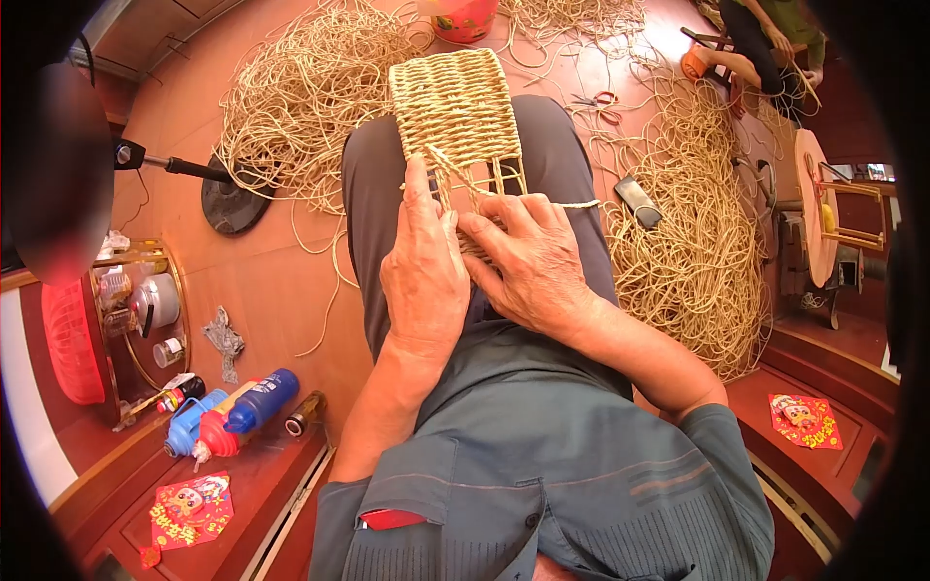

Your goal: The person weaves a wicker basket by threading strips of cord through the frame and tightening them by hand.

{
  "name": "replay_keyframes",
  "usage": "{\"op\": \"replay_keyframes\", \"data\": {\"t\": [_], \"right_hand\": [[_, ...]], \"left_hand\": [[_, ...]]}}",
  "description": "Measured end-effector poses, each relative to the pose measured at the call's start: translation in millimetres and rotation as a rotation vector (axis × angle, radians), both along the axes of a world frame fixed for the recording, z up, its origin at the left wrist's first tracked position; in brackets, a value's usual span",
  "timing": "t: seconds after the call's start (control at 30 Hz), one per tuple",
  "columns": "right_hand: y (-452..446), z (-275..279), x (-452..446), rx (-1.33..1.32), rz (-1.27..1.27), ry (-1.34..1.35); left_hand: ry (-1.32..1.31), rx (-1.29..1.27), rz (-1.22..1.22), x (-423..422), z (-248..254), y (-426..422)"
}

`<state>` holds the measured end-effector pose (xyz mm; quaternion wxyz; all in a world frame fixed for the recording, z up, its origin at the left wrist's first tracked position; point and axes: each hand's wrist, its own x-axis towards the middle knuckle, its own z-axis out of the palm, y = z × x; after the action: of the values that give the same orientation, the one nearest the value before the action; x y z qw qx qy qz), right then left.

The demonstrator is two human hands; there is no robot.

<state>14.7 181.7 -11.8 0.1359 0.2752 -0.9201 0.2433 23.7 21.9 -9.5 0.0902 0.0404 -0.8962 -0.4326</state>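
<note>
Across my thighs lies a partly woven straw basket (pixel 455 102), its frame bars bare at the near end. My left hand (pixel 424 261) grips the near left side of the basket, index finger stretched along its edge and thumb turned inward. Beside it, my right hand (pixel 528 257) has its fingers curled and closed at the weave. A straw cord (pixel 579 204) comes out from behind the right knuckles toward the right. Whatever the fingertips pinch is mostly hidden by the hands.
Loose straw cord (pixel 300 92) heaps at the left, and another cord pile (pixel 688 261) spreads right. Scissors (pixel 603 107) and a black phone (pixel 637 201) lie there. A black round stand base (pixel 237 197) and bottles (pixel 262 399) are at left. Another person's hand (pixel 780 41) shows at upper right.
</note>
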Motion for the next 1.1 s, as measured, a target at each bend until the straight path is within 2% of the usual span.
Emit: {"op": "replay_keyframes", "data": {"t": [0.1, 0.2, 0.3, 0.4, 0.47, 0.57, 0.77, 0.87, 0.97, 1.0, 1.03, 1.1], "right_hand": [[0, 0, 1, -0.023, -0.011, -0.019], [1, -2, 1, -0.067, -0.012, -0.03], [1, -2, 1, -0.117, -0.025, -0.034], [-1, -1, 1, -0.153, -0.006, -0.036], [-6, -4, -2, -0.168, 0.015, -0.02], [-15, -10, -10, -0.154, 0.034, 0.028], [-33, -12, -19, -0.188, 0.012, 0.075], [-38, -12, -20, -0.174, -0.027, 0.066], [-41, -10, -21, -0.162, -0.069, 0.061], [-42, -10, -21, -0.171, -0.077, 0.057], [-43, -10, -22, -0.176, -0.086, 0.053], [-44, -9, -22, -0.179, -0.092, 0.033]], "left_hand": [[0.036, -0.057, -0.006, 6, -2, -5], [0.071, 0.232, -0.008, 8, -23, -13], [-0.129, 1.019, 0.013, 6, -18, -27], [-0.335, 1.41, -0.007, 2, -14, -54], [-0.24, 1.491, 0.032, -1, -20, -76], [-0.226, 1.48, 0.117, -4, -24, -120], [-0.226, 1.334, 0.513, 3, -49, -224], [-0.166, 1.328, 0.562, 18, -79, -340], [-0.113, 0.929, 0.725, 44, -93, -444], [-0.093, 0.617, 0.849, 44, -84, -446], [-0.013, 0.338, 0.847, 37, -71, -431], [0.126, -0.214, 0.82, 27, -36, -350]]}}
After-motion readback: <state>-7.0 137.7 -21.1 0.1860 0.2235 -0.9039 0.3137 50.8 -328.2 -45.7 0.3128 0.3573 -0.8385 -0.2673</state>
